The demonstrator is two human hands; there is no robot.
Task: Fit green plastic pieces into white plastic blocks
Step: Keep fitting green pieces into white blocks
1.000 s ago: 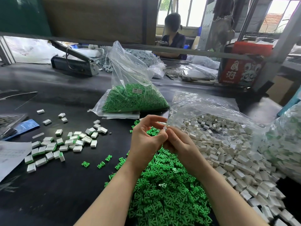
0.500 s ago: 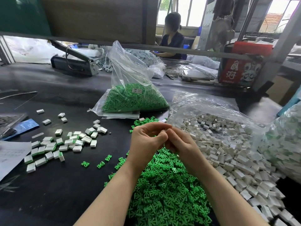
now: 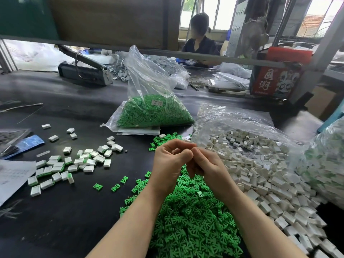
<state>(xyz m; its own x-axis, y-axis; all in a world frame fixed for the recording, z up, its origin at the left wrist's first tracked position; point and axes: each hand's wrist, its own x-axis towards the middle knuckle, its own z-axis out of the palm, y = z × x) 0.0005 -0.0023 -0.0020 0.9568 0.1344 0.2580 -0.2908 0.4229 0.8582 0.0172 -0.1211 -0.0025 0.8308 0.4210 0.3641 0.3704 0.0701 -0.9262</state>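
My left hand and my right hand meet fingertip to fingertip above the black table, fingers curled round a small piece between them. The piece is hidden by the fingers; earlier frames show a white block there. Under my wrists lies a heap of loose green plastic pieces. To the right, white plastic blocks spill from an open clear bag. At the left lie several white blocks with green showing at their edges.
A clear bag of green pieces stands behind my hands. Another filled bag sits at the right edge. A paper sheet lies far left, a grey machine at the back, a red box back right. A person sits opposite.
My left fingers have curled down from a more open pose and closed against my right fingertips. The white block seen between the fingers earlier is now covered.
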